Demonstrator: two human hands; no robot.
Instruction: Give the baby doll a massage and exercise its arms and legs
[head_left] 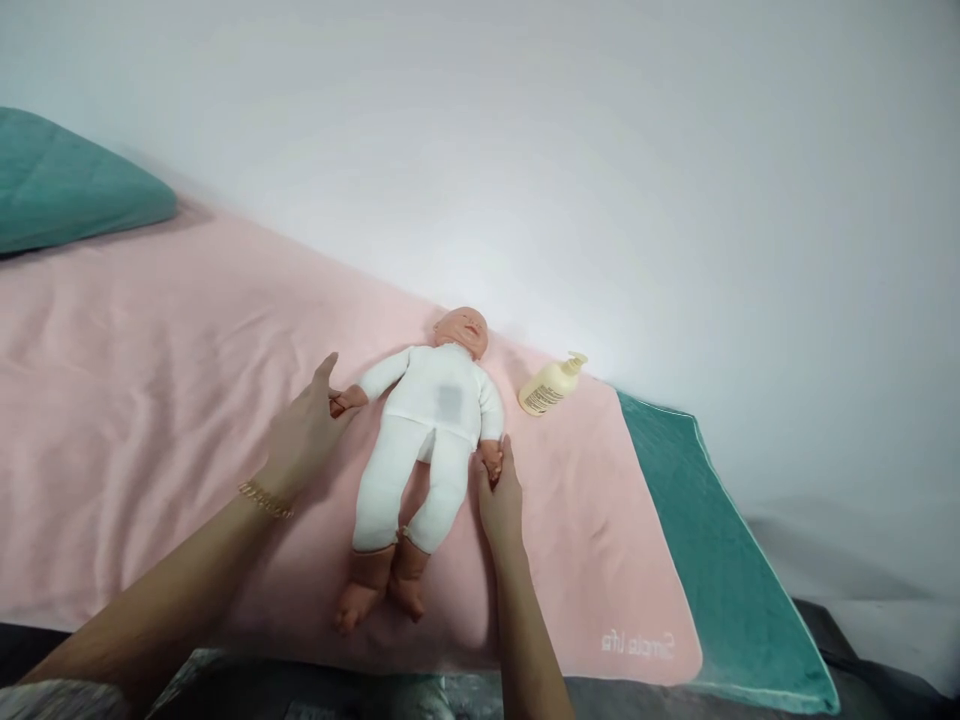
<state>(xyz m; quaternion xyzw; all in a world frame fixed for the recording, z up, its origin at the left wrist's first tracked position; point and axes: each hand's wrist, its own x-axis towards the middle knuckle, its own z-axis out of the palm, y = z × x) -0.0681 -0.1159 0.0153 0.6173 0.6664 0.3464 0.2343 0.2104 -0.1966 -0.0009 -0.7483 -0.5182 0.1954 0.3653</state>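
A baby doll (435,400) in a white cloth suit lies on its back on a pink blanket (585,520), its head toward the wall and its feet toward me. My left hand (306,430), with a gold bracelet at the wrist, holds the doll's hand on the left, thumb raised. On the other side, my right hand (501,495) has its fingers around the doll's other hand, beside the hip. A cream pump bottle (549,388) leans to the right of the doll's shoulder.
At the far left lies a green pillow (75,185). Green cloth (720,540) shows past the blanket's right edge. A white wall (562,150) rises behind. The bed's front edge runs along the bottom.
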